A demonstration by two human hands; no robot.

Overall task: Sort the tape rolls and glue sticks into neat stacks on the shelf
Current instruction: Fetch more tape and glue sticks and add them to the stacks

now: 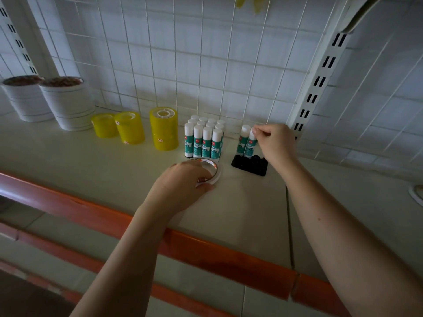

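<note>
Two white tape stacks [48, 100] are standing tallest at the far left of the shelf [91, 170], right against the wire grid [206, 65] (their tops are showing a reddish print, too dim to read). Beside them, three stacks of yellow tape [137, 128] are sitting in a row, the rightmost one the highest. Next along, a block of glue sticks [204, 138] is standing upright in tidy rows, white caps up.

Your left hand [183, 184] is lying over a flat tape roll [209, 170] just in front of that block, fingers curled round its rim and gripping it against the shelf. Your right hand [275, 143] is pinching the cap of one glue stick [251, 143], which is standing in a black tray [250, 165] close beside a second stick [243, 140]; the two seem to be touching, though the shadow is making that hard to judge.
</note>
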